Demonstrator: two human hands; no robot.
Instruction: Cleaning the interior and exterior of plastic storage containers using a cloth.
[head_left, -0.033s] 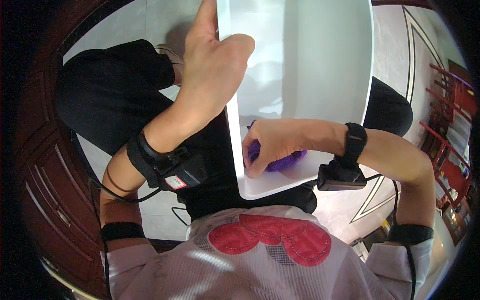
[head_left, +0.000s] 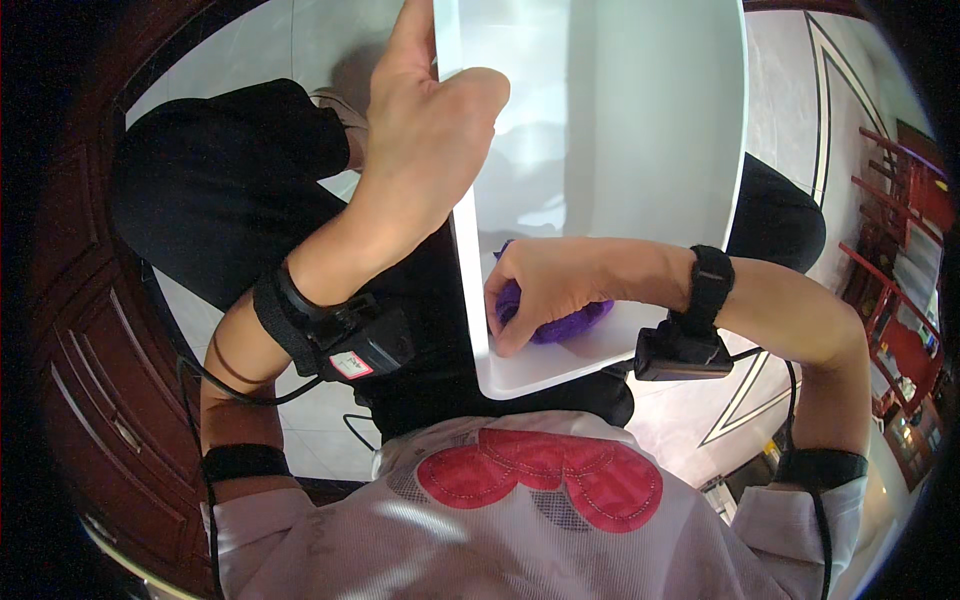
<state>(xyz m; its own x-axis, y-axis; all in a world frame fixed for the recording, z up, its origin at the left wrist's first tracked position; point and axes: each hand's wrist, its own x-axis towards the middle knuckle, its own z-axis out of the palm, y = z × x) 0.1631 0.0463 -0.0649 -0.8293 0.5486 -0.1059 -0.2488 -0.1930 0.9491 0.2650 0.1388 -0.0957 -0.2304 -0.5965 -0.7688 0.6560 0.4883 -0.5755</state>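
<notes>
A white plastic bin point(head_left: 660, 120) is tilted in front of my body, its smooth inside facing me. My left hand point(head_left: 435, 135) grips its left wall, with the thumb over the rim and the other fingers partly hidden behind. Inside, at the near left corner, my right hand point(head_left: 550, 280) presses a bunched purple cloth point(head_left: 578, 325) against the bin. The fingers of that hand are bent around the cloth, and the hand covers much of it. The bin's far end runs out of the picture at the top.
My bent legs in black trousers point(head_left: 220, 180) flank the bin. At the left stands a dark red panelled wooden door point(head_left: 115, 380). Reddish wooden furniture point(head_left: 895, 200) is at the far right, on a pale tiled floor point(head_left: 785, 110). Cabled black devices point(head_left: 685, 350) are strapped to both my wrists.
</notes>
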